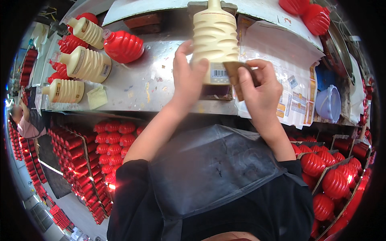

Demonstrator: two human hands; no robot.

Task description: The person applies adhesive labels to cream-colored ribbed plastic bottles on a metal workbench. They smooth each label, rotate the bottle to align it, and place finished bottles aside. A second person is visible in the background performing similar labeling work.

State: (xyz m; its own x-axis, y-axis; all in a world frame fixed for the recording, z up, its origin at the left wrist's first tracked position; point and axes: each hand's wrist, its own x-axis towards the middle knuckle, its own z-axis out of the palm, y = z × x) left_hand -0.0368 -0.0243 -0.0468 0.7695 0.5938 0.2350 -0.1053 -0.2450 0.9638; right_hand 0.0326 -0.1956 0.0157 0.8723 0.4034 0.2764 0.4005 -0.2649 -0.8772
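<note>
A cream ribbed bottle (216, 38) lies on its side at the middle of the bench, its neck pointing away from me. My left hand (189, 74) grips its left side, thumb on top near the base. In my right hand (263, 82), pinched between thumb and fingers, is a brown flat scraper-like piece (238, 78). Its edge rests at the right end of a barcode label (219, 73) near the bottle's base. A dark block (217, 93) shows under the base end.
Several cream bottles (89, 64) and red bottles (124, 46) lie at the left on the metal bench (148, 76), by a pale yellow sponge-like square (97, 97). Label sheets (297, 100) and a lilac bucket (329, 103) are at right. Red bottles (323, 182) fill crates below. Another person (29, 116) is far left.
</note>
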